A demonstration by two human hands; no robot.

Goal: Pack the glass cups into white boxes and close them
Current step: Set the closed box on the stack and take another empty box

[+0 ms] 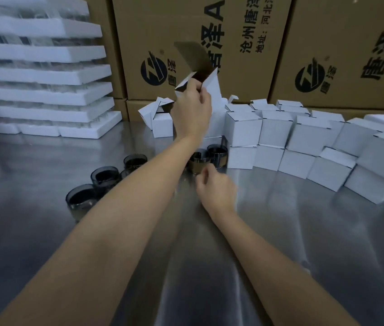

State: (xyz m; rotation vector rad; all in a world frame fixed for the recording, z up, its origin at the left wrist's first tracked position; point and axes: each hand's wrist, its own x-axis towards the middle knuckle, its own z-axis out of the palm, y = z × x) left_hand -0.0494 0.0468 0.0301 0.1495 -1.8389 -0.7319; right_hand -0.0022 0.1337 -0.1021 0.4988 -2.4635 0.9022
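Head view: the left grip (191,114) is raised just left of the stack of closed white boxes (275,132), fingers pinching an open white box (209,90) by its flap, lid standing up. The right grip (217,189) sits low in front of the stack's left end, fingers curled, nothing seen in them. Two glass cups (198,161) stand on the desk (280,231) against the stack's left end, just beyond that grip. More dark cups (105,176) stand farther left of the stack. Foam trays (40,74) are piled well left of the stack, with brown cartons (339,43) behind it.
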